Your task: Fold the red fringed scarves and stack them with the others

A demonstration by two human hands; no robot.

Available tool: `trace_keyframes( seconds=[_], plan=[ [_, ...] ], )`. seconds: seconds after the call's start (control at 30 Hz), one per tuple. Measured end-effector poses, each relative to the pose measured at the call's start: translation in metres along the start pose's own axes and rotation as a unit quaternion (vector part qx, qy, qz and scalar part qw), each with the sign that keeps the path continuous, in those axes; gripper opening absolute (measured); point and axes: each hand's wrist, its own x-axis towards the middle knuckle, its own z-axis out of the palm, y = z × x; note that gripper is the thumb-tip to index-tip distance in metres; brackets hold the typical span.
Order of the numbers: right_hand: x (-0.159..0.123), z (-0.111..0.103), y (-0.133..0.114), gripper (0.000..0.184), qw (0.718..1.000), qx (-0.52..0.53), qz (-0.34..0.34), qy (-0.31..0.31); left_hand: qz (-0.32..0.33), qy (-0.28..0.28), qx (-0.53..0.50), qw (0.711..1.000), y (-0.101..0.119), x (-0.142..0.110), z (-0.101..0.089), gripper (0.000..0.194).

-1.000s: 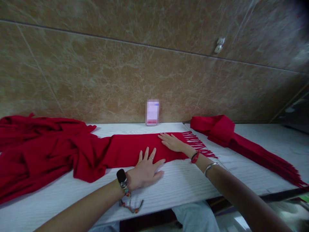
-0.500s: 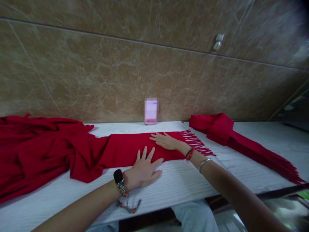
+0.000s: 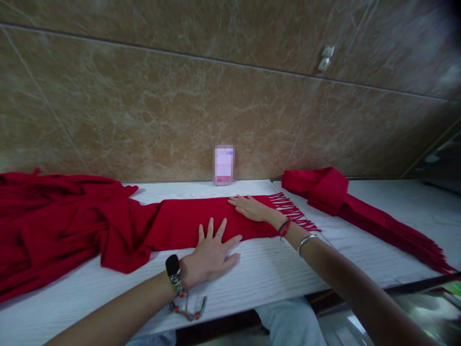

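Observation:
A red scarf [image 3: 180, 223] with a fringed right end lies flat on the white table [image 3: 266, 269]. Toward the left it runs into a rumpled heap of red cloth. My left hand [image 3: 212, 250] rests with spread fingers on the scarf's near edge, its thumb over the bare tabletop. Farther right, my right hand [image 3: 250, 208] lies flat on the scarf, close to the fringe. Neither hand grips anything.
A second red scarf [image 3: 324, 190], folded and fringed, lies on the right part of the table. Against the brown marble-look wall [image 3: 162, 110] stands a small blurred-out upright object [image 3: 224, 166]. A white fitting [image 3: 326, 58] is on the wall.
My right hand has shifted slightly right and up along the scarf. My left hand has stayed nearly in place on the cloth; the view has moved a little.

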Motion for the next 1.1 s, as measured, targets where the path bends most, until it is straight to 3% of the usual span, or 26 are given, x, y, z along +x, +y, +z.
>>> trace_keyframes(
  seconds=[0.2, 0.4, 0.5, 0.6, 0.73, 0.83, 0.93, 1.03, 1.1],
  plan=[
    [-0.001, 0.007, -0.006, 0.045, 0.998, -0.001, -0.063, -0.003, -0.004, 0.001, -0.006, 1.0, 0.0, 0.001, 0.001, 0.05],
    [-0.004, 0.01, 0.054, 0.048, 0.986, -0.064, 0.149, 0.032, -0.002, 0.002, -0.004, 1.0, -0.001, 0.001, 0.0, 0.05],
    [-0.013, 0.004, 0.067, 0.049, 0.976, -0.084, 0.195, 0.058, -0.002, 0.005, -0.002, 1.0, -0.002, 0.002, 0.003, 0.05],
    [-0.022, 0.006, 0.048, 0.05, 0.985, -0.071, 0.137, 0.082, -0.01, 0.002, -0.001, 1.0, -0.003, 0.003, 0.005, 0.05],
    [-0.038, 0.015, 0.025, 0.048, 0.995, -0.065, 0.052, 0.048, -0.015, -0.004, 0.002, 1.0, -0.002, 0.005, 0.005, 0.05],
    [-0.05, 0.012, 0.034, 0.046, 0.989, -0.088, 0.111, 0.045, -0.017, -0.007, 0.008, 1.0, -0.001, 0.005, 0.002, 0.05],
    [-0.059, 0.007, 0.041, 0.046, 0.978, -0.101, 0.161, 0.09, -0.018, -0.009, 0.011, 1.0, -0.001, 0.005, 0.002, 0.049],
    [-0.067, 0.005, 0.019, 0.048, 0.989, -0.058, 0.074, 0.118, -0.006, 0.008, 0.019, 1.0, -0.003, 0.006, 0.005, 0.049],
    [-0.073, 0.006, -0.004, 0.044, 0.995, -0.016, -0.01, 0.095, 0.022, 0.058, 0.037, 0.997, -0.004, 0.008, 0.007, 0.047]
  ],
)
